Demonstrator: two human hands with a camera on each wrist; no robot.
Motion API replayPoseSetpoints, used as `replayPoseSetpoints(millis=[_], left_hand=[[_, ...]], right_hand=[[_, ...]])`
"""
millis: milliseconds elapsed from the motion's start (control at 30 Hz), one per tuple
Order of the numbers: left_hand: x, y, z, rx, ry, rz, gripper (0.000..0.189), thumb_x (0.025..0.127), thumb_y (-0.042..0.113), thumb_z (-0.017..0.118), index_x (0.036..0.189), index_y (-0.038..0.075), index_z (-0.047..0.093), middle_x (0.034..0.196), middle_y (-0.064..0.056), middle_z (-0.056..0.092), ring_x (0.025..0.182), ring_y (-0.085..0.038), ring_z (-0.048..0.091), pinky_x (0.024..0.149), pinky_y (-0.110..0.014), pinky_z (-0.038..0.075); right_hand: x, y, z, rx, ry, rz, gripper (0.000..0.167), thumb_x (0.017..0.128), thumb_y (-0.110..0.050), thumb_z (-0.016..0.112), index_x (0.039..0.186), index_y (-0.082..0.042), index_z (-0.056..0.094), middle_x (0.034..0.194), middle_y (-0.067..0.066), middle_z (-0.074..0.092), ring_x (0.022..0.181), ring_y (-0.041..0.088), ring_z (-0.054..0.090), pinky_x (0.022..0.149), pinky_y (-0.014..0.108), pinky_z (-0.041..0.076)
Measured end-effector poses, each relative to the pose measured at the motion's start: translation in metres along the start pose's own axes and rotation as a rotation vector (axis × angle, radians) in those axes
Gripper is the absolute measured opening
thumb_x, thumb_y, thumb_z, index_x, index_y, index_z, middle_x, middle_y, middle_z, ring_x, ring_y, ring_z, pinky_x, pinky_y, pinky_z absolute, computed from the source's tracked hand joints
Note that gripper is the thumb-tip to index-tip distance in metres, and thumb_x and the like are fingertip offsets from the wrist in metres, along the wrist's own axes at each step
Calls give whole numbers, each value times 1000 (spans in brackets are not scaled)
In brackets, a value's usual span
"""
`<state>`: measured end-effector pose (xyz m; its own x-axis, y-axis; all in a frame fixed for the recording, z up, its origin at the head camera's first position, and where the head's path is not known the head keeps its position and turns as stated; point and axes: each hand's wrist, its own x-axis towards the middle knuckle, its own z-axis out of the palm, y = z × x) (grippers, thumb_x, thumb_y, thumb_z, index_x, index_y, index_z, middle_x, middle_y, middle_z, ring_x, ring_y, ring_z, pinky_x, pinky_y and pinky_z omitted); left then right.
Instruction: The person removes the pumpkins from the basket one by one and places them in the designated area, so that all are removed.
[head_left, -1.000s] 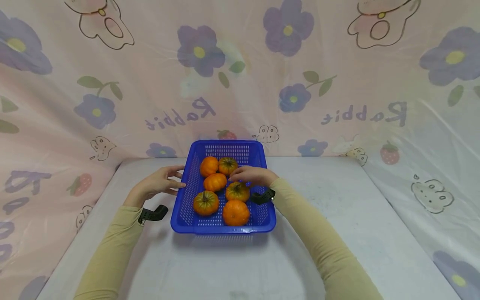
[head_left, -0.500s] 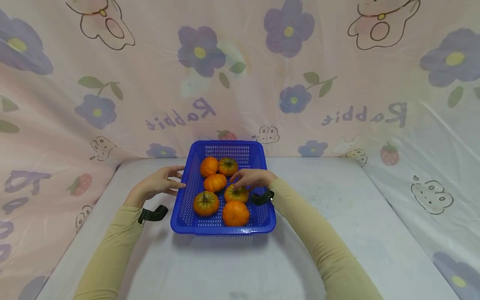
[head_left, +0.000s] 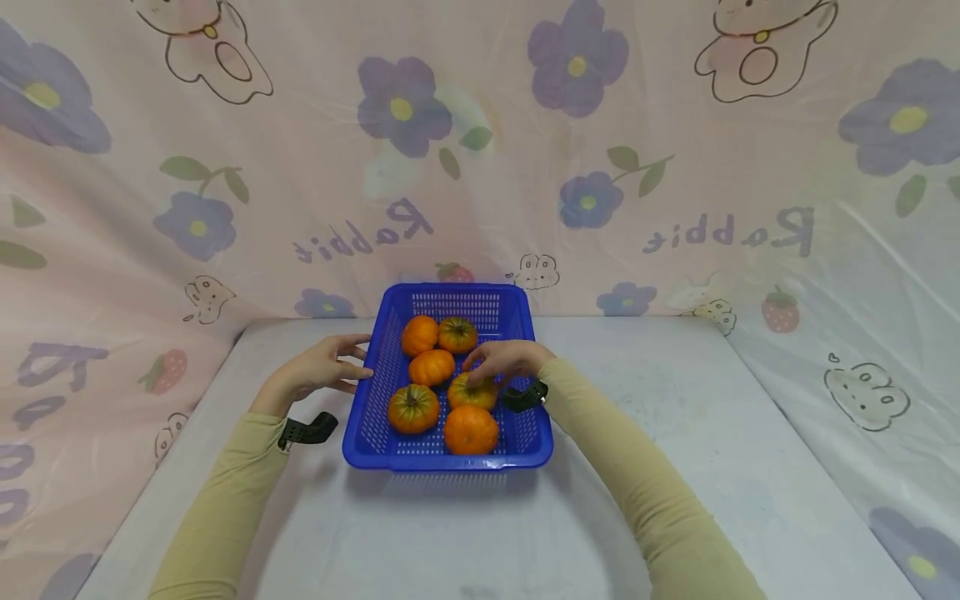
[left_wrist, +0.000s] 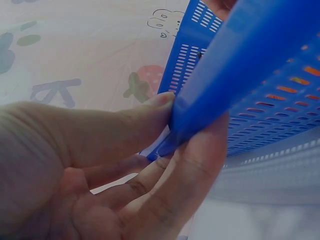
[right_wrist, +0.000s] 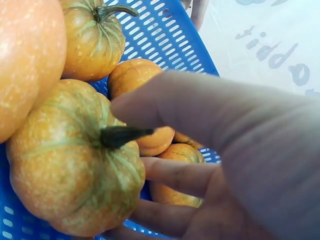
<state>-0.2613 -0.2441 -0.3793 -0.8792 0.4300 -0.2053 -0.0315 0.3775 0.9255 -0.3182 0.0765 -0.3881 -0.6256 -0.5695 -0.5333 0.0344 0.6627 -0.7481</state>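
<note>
A blue plastic basket holds several small pumpkins. My left hand grips its left rim, and in the left wrist view the thumb lies on one side of the rim with fingers on the other. My right hand is inside the basket at a green-streaked orange pumpkin. In the right wrist view the thumb reaches beside that pumpkin's dark stem, and fairly straight fingers lie against its side. Part of the pumpkin's top is hidden by the hand in the head view.
An orange pumpkin sits in front of the touched one, and a streaked pumpkin to its left. Three more, among them an orange pumpkin, lie farther back. The white table meets a printed curtain behind.
My right hand has come slightly nearer, its thumb now down by the stem of the streaked pumpkin. That pumpkin has shifted a little toward me. The left hand stays on the rim.
</note>
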Motion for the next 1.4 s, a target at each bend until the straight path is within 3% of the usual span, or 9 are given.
replayPoseSetpoints(millis=[267,533,1100,1400], left_hand=[[0,0,1,9,9,-6,75,92,3,63,150,-4,16,125,-31,43,92,-28,64,78,-43,56],[1,0,-1,17,10,-4,75,92,4,63,150,-4,16,126,-31,43,91,-27,64,78,-43,56],[-1,-5,2,14,11,-4,76,92,6,63,151,-3,16,126,-31,43,98,-29,62,79,-43,56],[0,-4,2,17,16,-5,75,92,5,62,151,-2,15,125,-30,44,96,-28,62,79,-42,56]], right_hand=[[0,2,-1,-32,-31,-12,52,82,-9,75,130,-7,55,120,13,54,104,24,57,87,40,53],[2,3,-1,12,-61,-36,52,82,1,73,130,-6,55,118,19,54,98,26,62,83,41,55],[-2,3,3,-6,-53,-43,45,83,-5,74,125,-9,58,110,16,58,94,26,61,86,48,52],[-9,-1,-3,19,-24,-104,42,85,-6,71,125,-7,59,110,14,58,92,25,62,86,48,53]])
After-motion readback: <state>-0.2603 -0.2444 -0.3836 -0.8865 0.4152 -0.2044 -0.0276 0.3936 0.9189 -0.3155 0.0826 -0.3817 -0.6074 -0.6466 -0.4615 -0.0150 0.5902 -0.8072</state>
